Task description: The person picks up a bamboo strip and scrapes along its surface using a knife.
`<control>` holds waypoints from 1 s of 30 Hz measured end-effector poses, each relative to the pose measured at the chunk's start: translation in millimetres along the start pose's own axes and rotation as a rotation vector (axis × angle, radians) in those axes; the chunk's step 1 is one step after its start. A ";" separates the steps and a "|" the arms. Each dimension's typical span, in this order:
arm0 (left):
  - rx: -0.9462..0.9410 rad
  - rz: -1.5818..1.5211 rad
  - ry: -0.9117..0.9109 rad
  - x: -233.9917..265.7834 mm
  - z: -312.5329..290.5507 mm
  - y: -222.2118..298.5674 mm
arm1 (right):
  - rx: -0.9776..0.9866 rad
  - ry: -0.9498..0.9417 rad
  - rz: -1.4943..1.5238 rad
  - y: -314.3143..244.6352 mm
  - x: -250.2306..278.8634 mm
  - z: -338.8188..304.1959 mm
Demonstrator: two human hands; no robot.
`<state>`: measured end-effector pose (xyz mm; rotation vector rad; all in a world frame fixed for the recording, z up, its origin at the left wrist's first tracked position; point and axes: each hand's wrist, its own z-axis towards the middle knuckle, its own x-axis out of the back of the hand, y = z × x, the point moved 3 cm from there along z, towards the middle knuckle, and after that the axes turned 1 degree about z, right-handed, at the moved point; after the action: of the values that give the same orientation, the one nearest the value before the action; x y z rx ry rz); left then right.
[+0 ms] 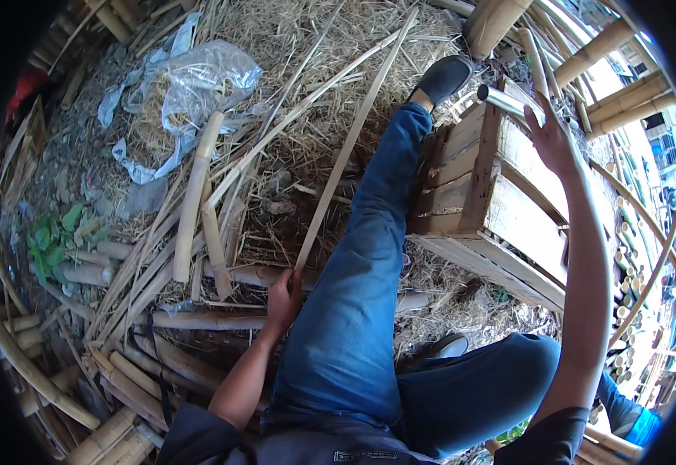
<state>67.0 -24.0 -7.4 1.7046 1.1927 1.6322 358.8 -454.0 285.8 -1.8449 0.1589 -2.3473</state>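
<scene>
My left hand (280,301) is closed round the near end of a long, thin bamboo strip (351,144), beside my left thigh. The strip slants up and away across the straw-covered ground. My right hand (552,141) is over the far end of a wooden slatted crate (473,174), its fingers apart. Right by those fingers is a shiny metal tube (500,99), its open end pointing left. Whether the fingertips touch the tube I cannot tell. My left leg stretches out between the strip and the crate, with the dark shoe near the crate's far corner.
Clear plastic sheeting (212,74) lies on the straw at the far left. Short split bamboo pieces (198,198) and thin strips lie left of my left hand. Bamboo poles (198,320) cross the ground nearby. Stacked bamboo (628,271) stands at the right; thick poles rise beyond the crate.
</scene>
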 end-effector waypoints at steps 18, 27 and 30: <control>0.074 -0.017 -0.131 38.6 -28.0 -6.7 | -0.702 -0.333 0.861 -1.7 -7.9 -19.8; -0.078 -0.128 -0.213 53.3 -18.6 -5.7 | -0.516 0.087 0.979 26.8 15.2 -79.6; -0.203 -0.067 -0.133 81.4 -34.0 11.3 | -0.403 0.187 0.959 6.8 45.5 -99.6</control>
<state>29.2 31.5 50.9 1.6011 0.9756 1.5183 251.9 -470.0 304.5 -1.1985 1.2855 -1.8206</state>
